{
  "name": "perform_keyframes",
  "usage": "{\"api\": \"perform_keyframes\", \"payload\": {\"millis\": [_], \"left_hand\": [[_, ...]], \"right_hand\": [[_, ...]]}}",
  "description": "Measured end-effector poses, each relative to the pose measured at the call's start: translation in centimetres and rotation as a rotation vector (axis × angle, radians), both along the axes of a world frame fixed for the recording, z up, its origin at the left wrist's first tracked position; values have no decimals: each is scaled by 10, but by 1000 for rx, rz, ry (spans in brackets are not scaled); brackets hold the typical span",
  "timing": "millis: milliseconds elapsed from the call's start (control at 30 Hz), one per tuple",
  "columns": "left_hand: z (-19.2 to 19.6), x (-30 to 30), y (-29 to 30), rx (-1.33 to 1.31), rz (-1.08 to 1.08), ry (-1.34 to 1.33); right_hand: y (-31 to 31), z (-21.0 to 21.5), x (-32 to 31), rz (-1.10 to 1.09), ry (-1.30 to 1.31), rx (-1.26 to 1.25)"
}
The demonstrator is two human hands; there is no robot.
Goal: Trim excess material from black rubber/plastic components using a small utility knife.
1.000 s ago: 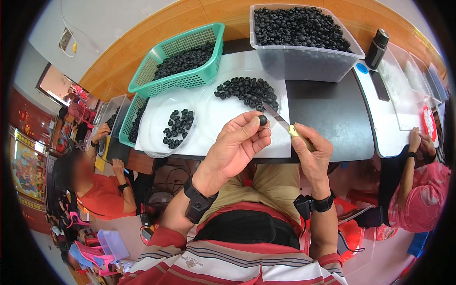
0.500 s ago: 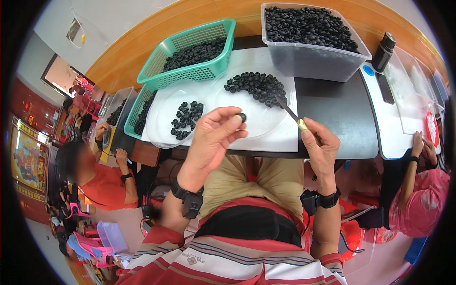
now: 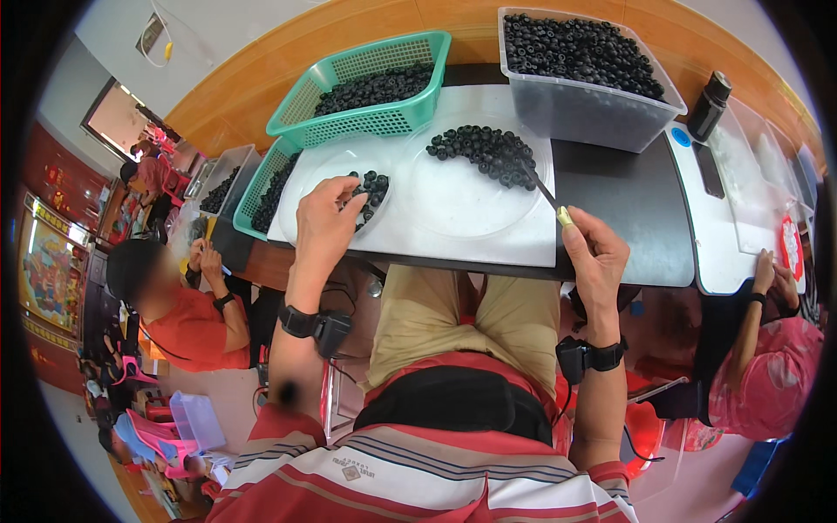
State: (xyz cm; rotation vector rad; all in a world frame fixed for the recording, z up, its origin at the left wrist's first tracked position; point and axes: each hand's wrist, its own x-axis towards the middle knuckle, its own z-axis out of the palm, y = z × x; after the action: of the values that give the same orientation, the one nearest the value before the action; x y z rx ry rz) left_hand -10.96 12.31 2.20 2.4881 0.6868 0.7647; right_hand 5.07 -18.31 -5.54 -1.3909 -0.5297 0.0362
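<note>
My left hand [image 3: 324, 222] hovers at the right part of a clear round plate [image 3: 301, 187], thumb and forefinger apart beside a small pile of black ring-shaped pieces [image 3: 373, 192]. No piece shows gripped between those fingers, though some fingertips are partly hidden. My right hand [image 3: 597, 253] grips a slim dark metal tool [image 3: 545, 190] with a yellow-wrapped section at the fingers. The tool's far end touches or overlaps the right edge of a larger heap of black ring-shaped pieces [image 3: 479, 150] on a second clear plate [image 3: 453, 218].
Behind the plates stand a green basket [image 3: 366, 129] and a clear plastic bin [image 3: 593, 109], both holding many black pieces. A second green basket [image 3: 253, 209] is at left. A black bottle [image 3: 708, 106] and phone [image 3: 708, 170] lie right. People sit at both sides.
My left hand has moved left from the larger plate to the small pile; the black piece it pinched no longer shows in its fingers. My right hand keeps its tool at the heap.
</note>
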Motion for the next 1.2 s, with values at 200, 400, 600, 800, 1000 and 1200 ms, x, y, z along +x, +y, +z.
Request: {"api": "perform_keyframes", "payload": {"millis": [200,400,600,800,1000,1200], "left_hand": [[-4,45,-57,84,-278,-104],[-19,100,-87,245,-578,-19],[-28,124,-90,321,-630,112],[-33,127,-87,272,-629,97],[-26,117,-94,150,-600,234],[-15,111,-94,22,-618,299]], "right_hand": [[-1,1,1,-14,6,0],[0,1,0,4,21,60],[-1,0,0,17,38,82],[-1,0,2,15,-11,89],[-2,3,1,4,11,72],[0,4,0,-1,40,70]]}}
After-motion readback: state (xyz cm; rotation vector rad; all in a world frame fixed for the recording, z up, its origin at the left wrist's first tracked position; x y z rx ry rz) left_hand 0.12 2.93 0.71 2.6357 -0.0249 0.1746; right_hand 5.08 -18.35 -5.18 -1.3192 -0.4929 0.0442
